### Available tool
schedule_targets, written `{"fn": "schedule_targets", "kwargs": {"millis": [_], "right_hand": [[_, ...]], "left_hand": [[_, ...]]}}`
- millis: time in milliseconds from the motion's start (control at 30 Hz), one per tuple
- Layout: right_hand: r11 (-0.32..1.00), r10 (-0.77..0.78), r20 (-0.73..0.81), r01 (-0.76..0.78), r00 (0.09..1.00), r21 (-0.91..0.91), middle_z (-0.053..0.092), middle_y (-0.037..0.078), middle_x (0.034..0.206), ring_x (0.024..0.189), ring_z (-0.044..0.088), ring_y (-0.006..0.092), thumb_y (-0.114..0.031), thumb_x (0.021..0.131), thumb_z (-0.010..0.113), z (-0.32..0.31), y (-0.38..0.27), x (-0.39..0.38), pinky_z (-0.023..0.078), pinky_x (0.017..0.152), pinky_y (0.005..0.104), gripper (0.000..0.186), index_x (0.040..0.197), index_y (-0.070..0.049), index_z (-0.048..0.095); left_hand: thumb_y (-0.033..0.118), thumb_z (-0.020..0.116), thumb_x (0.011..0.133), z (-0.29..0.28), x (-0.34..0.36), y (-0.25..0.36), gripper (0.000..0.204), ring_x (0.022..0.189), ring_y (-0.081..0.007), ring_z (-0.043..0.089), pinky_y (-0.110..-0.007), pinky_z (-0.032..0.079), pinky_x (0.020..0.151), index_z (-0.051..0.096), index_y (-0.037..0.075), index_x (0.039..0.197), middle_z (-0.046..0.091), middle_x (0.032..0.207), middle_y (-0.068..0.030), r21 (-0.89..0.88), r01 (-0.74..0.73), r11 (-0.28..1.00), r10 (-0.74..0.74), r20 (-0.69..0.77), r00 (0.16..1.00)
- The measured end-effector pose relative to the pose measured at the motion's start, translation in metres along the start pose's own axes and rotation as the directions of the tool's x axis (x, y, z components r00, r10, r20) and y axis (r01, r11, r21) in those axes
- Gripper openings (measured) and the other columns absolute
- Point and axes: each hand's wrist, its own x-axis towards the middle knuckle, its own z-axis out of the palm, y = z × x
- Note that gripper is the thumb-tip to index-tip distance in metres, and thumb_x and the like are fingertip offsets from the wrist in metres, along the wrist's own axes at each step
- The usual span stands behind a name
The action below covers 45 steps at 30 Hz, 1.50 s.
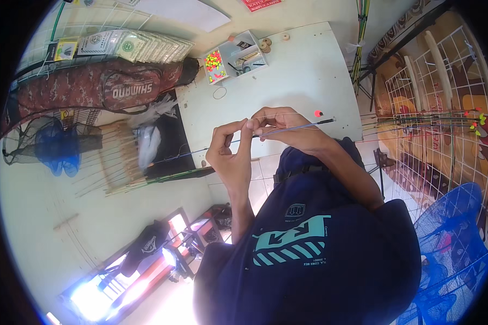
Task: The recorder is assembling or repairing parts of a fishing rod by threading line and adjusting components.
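Observation:
A thin blue rod with a dark tip [325, 122] runs across in front of me, with fine line along it. My left hand [230, 149] pinches the rod or line near the middle, thumb and forefinger raised together. My right hand [293, 130] is closed on the rod just right of the left, fingertips meeting the left's. Exactly what sits between the fingertips is too small to make out. A small red-and-black round piece [318, 114] appears by the rod tip, over the white table [276, 70].
A divided tray [243, 59] of bright beads and tools, with small spools [286, 36], stands on the table. A camouflage bag [92, 92] and blue-black nets [57, 151] are left. Thin rods [385, 132], wire grids [444, 70] and blue netting [444, 244] are right.

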Motion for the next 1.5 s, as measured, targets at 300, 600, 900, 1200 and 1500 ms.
{"fn": "schedule_targets", "kwargs": {"millis": [300, 600, 900, 1200, 1500], "right_hand": [[0.999, -0.022, -0.022, 0.023, 1.0, 0.037, 0.06, 0.005, 0.096, 0.088, 0.058, 0.0128, -0.006, 0.089, 0.062, 0.001, 0.001, 0.0, 0.049, 0.078, 0.027, 0.016, 0.103, 0.002, 0.06], [0.999, -0.032, -0.057, 0.033, 0.998, 0.02, 0.059, 0.002, 0.097, 0.088, 0.055, 0.0112, -0.007, 0.092, 0.06, 0.003, 0.003, -0.002, 0.046, 0.08, 0.027, 0.014, 0.104, 0.0, 0.06], [0.99, -0.109, -0.092, 0.1, 0.99, -0.094, 0.054, 0.001, 0.096, 0.089, 0.054, 0.0089, -0.011, 0.093, 0.06, 0.009, -0.002, -0.006, 0.048, 0.08, 0.0263, 0.013, 0.1, 0.0, 0.058], [0.93, -0.349, -0.148, 0.323, 0.926, -0.173, 0.055, 0.005, 0.098, 0.091, 0.059, 0.0099, -0.004, 0.09, 0.063, 0.013, 0.006, -0.002, 0.05, 0.083, 0.0263, 0.013, 0.101, 0.0, 0.058], [0.849, -0.475, -0.138, 0.411, 0.869, -0.333, 0.057, 0.007, 0.095, 0.086, 0.058, 0.0119, -0.004, 0.088, 0.065, 0.013, 0.001, -0.002, 0.048, 0.078, 0.0266, 0.01, 0.095, 0.001, 0.059]], "left_hand": [[0.0, 0.072, 0.084, 0.004, 0.001, 0.0, 0.008, 0.077, -0.0074, 0.057, -0.02, 0.043, 0.073, 0.067, -0.003, 0.089, 0.067, 0.085, -0.008, -0.003, 0.015, 1.0, -0.015, -0.01, 1.0], [0.002, 0.071, 0.084, 0.005, 0.0, 0.002, 0.009, 0.076, -0.0069, 0.055, -0.021, 0.042, 0.071, 0.067, -0.003, 0.09, 0.066, 0.084, -0.0074, -0.017, 0.034, 0.999, -0.034, -0.007, 0.999], [0.002, 0.064, 0.09, 0.01, -0.006, -0.015, 0.009, 0.077, -0.008, 0.054, -0.022, 0.041, 0.071, 0.056, -0.001, 0.093, 0.062, 0.087, -0.0083, -0.091, -0.018, 0.996, 0.017, -0.009, 1.0], [-0.004, 0.058, 0.091, 0.013, -0.006, -0.016, 0.012, 0.081, -0.0107, 0.054, -0.025, 0.045, 0.073, 0.048, 0.002, 0.094, 0.058, 0.094, -0.009, -0.33, 0.013, 0.944, 0.019, 0.092, 0.996], [0.0, 0.058, 0.093, 0.013, -0.005, -0.019, 0.011, 0.08, -0.0088, 0.053, -0.023, 0.045, 0.073, 0.047, 0.002, 0.093, 0.058, 0.093, -0.0088, -0.23, -0.028, 0.973, 0.047, 0.077, 0.996]]}}
